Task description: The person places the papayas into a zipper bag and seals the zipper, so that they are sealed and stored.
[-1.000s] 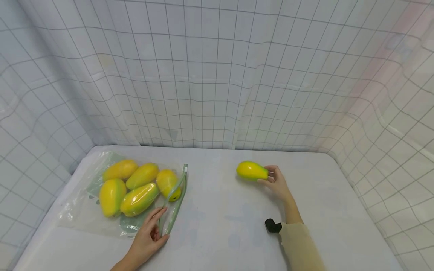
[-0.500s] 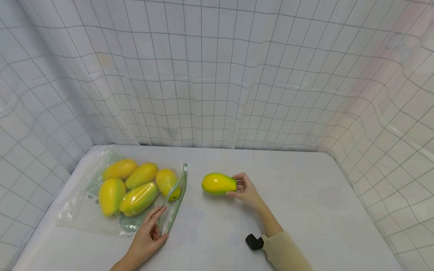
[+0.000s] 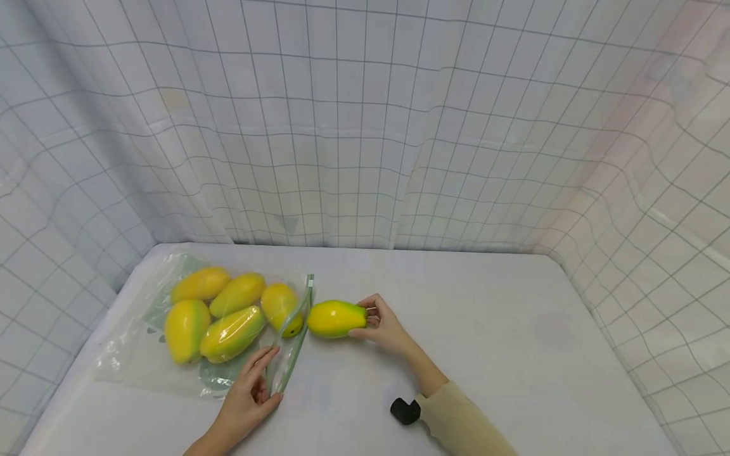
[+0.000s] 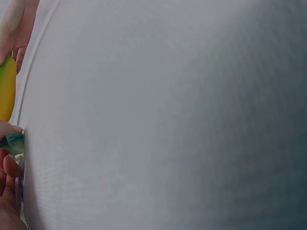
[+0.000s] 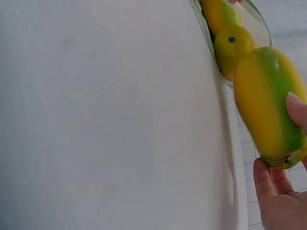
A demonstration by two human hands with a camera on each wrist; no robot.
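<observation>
My right hand grips a yellow-green papaya by its narrow end, thumb on the near side and fingers on the far side. The papaya's broad end is right at the mouth of a clear zip bag. In the right wrist view, that papaya overlaps the bag's opening. My left hand holds the bag's near edge by the green zip strip, thumb and fingers apart along the opening. In the left wrist view, the green strip shows between thumb and fingers. Several papayas lie inside the bag.
A white cloth covers the table. White gridded curtains rise at the back and both sides. A small black device sits at my right sleeve.
My right hand has carried the papaya leftward and a little nearer, from the table's right-centre to the bag's mouth. The left hand and the bag stay in place.
</observation>
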